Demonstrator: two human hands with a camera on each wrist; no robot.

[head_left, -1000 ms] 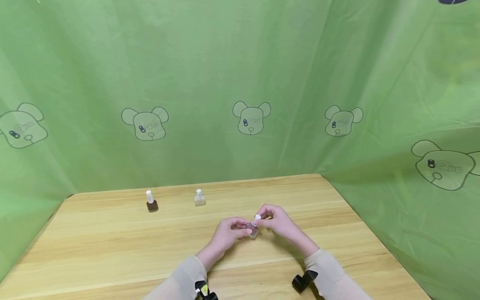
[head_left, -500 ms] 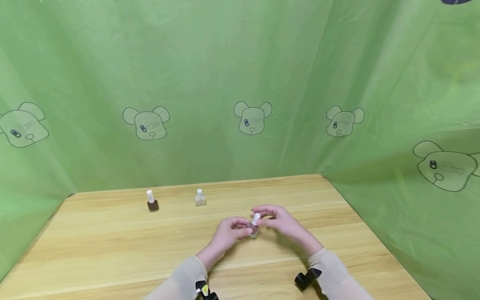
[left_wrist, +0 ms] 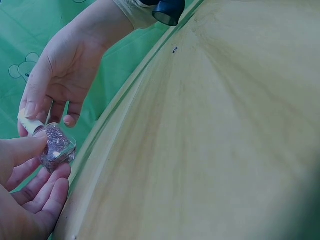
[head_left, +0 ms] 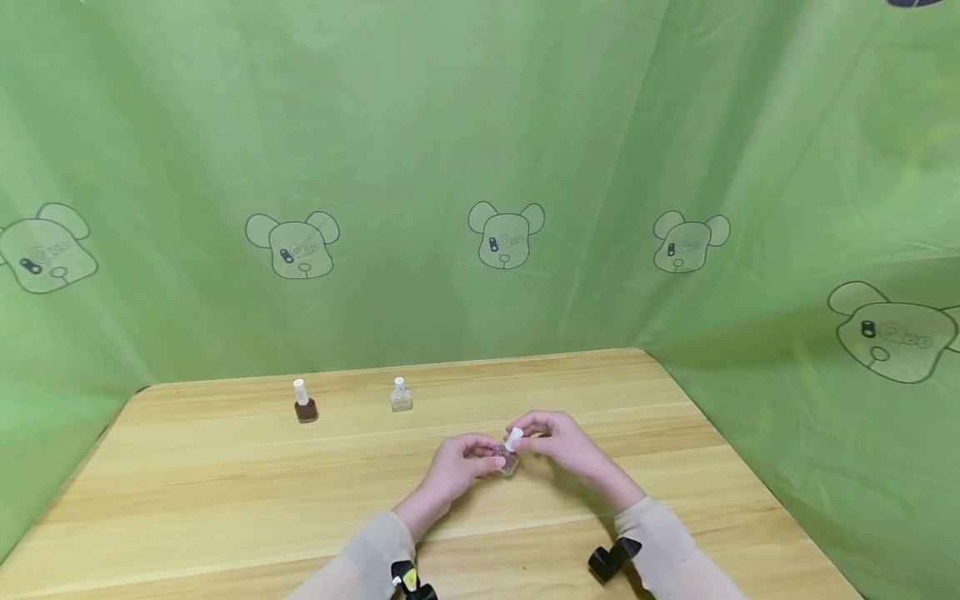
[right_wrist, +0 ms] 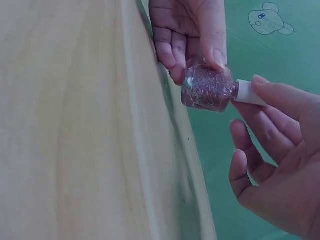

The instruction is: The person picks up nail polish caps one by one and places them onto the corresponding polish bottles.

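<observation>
A small clear nail polish bottle (right_wrist: 207,87) with pinkish-purple glitter is held between both hands above the table, tilted in the head view. My left hand (head_left: 453,468) pinches its glass body between thumb and fingers. My right hand (head_left: 564,450) pinches the white cap (head_left: 514,437) with thumb and forefinger. In the right wrist view, the cap (right_wrist: 249,93) sits at the bottle's neck, and the right hand's other fingers are loosely bent below. The left wrist view shows the left thumb pressing on the glitter bottle (left_wrist: 56,147).
A dark nail polish bottle (head_left: 305,410) with a white cap stands at the back left of the wooden table (head_left: 247,492). To its right stands a clear bottle (head_left: 401,401), also white-capped. A green curtain (head_left: 405,308) with bear-head prints hangs behind the table and along its sides.
The right fingers have shifted around the white cap, moving slightly off and back, with more of the cap showing than a second ago. The left hand keeps its grip on the bottle.
</observation>
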